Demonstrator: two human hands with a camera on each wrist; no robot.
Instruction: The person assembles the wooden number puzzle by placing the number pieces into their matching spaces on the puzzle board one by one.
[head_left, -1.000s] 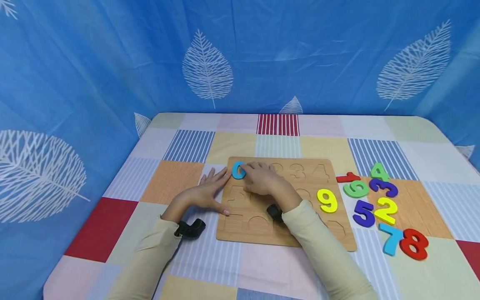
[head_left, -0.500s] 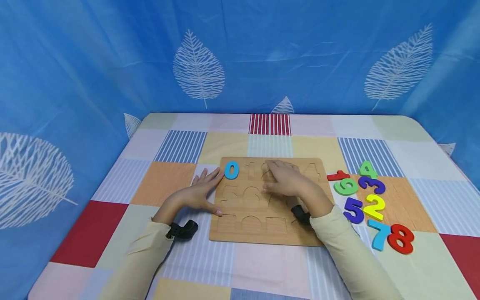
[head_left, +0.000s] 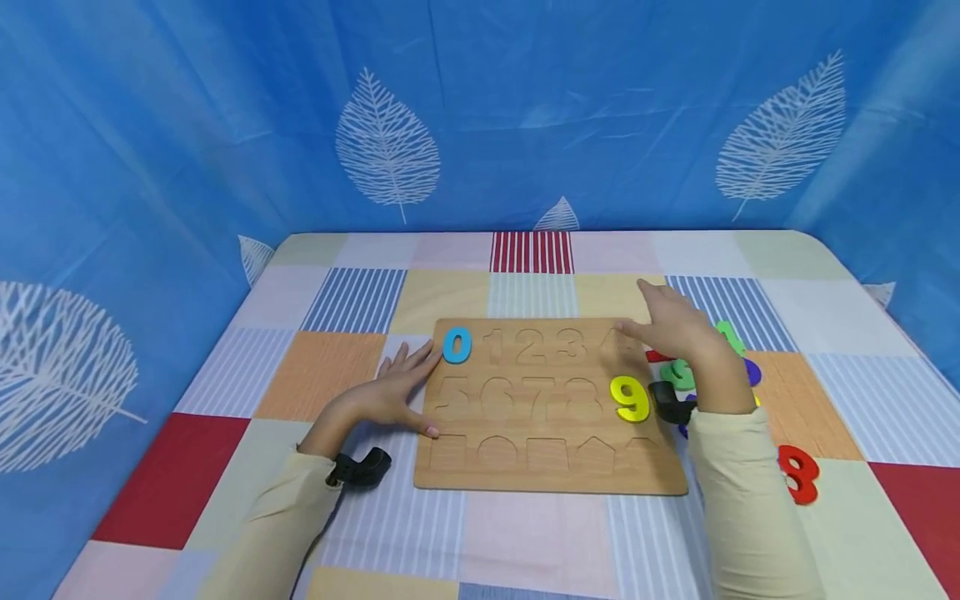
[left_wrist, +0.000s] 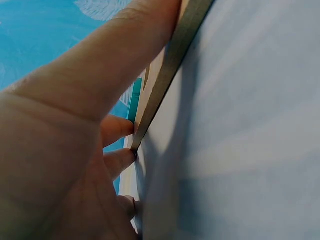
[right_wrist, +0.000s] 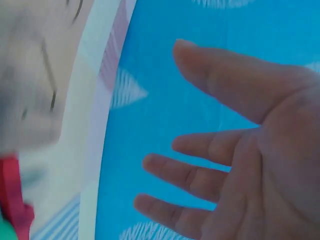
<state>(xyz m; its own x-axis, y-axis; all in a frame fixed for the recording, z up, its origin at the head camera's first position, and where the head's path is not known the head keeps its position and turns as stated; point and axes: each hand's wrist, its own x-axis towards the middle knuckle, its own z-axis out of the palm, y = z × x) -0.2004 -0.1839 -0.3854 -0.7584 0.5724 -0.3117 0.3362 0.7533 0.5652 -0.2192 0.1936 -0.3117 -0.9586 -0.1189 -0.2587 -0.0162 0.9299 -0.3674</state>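
My left hand point(head_left: 393, 392) rests at the left edge of a wooden number board point(head_left: 517, 487), its fingers spread. In the left wrist view the thumb and fingertips touch the board's side point(left_wrist: 165, 82). A blue 0 point(head_left: 447, 345) sits at the board's top left, over its own slot or in it; I cannot tell which. A yellow 9 point(head_left: 640, 402) lies on the board's right side. My right hand point(head_left: 678, 325) is raised past the top right corner, fingers apart and holding nothing. The right wrist view shows its extended fingers point(right_wrist: 187, 177) against the blue curtain.
Right of the board lie loose numbers, partly hidden by the right arm: a red 1 point(head_left: 657, 357), a green 6 point(head_left: 678, 375), a green 4 point(head_left: 729, 335), a purple 3 point(head_left: 753, 372) and a red 8 point(head_left: 804, 477). A patchwork cloth point(head_left: 540, 542) covers the table.
My right hand has left the blue 0, crossed the board rightwards and risen near the loose numbers. The left hand stays at the board's edge. The view has shifted slightly.
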